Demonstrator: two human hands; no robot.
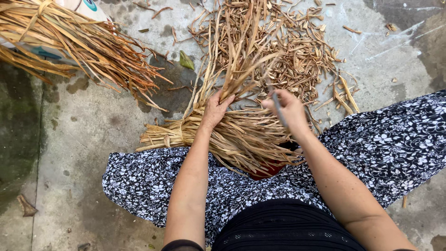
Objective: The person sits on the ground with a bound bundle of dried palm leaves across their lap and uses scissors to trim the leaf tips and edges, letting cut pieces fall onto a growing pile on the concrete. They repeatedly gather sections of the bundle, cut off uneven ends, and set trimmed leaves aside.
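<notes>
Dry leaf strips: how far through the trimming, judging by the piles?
Done: a heap of short cut pieces lies on the concrete floor ahead. In hand: the left hand grips a bunch of long strips while the right hand holds a thin blade-like tool. Left: a bundle across the lap and another large bundle at upper left, both uncut.

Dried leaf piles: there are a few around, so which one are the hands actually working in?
The bundle lying across the person's lap. The left hand grips strips rising from it; the right hand holds a thin tool. The upper-left bundle and the scattered scraps lie untouched.
</notes>
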